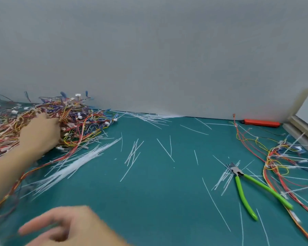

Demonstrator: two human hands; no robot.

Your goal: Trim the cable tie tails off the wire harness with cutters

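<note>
A large tangled heap of coloured wire harnesses [75,118] lies at the far left of the green mat [167,192]. My left hand [40,133] reaches into the heap with its fingers buried among the wires, seemingly gripping some. My right hand [68,226] hovers blurred near the bottom edge, fingers apart and holding nothing. The cutters [242,181] with bright green handles lie on the mat at the right, jaws pointing away from me, untouched by either hand. A second, smaller bunch of harness wires [281,162] with white tie tails lies at the far right.
Cut white tie tails [132,157] are scattered over the mat, with a thick bundle [75,166] beside the heap. An orange tool [261,122] lies against the grey back wall [149,59]. A pale frame edge [302,128] stands at the far right.
</note>
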